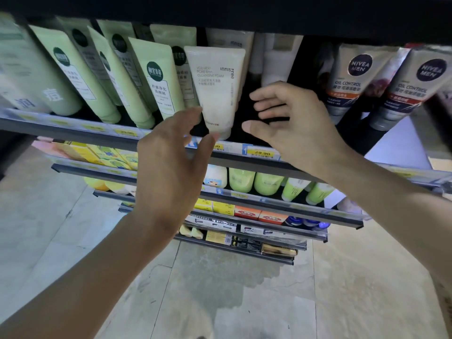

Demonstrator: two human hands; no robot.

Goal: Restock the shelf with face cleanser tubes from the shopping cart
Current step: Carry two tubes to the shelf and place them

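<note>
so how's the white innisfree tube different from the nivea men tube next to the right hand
The innisfree tube is plain off-white with small grey lettering; the Nivea Men tube is grey with a dark round logo and an orange band. The innisfree tube stands nearly upright between the left hand and right hand; the Nivea Men tube leans, its top tipped right, beyond both hands. Both stand cap-down on the same shelf.
</note>
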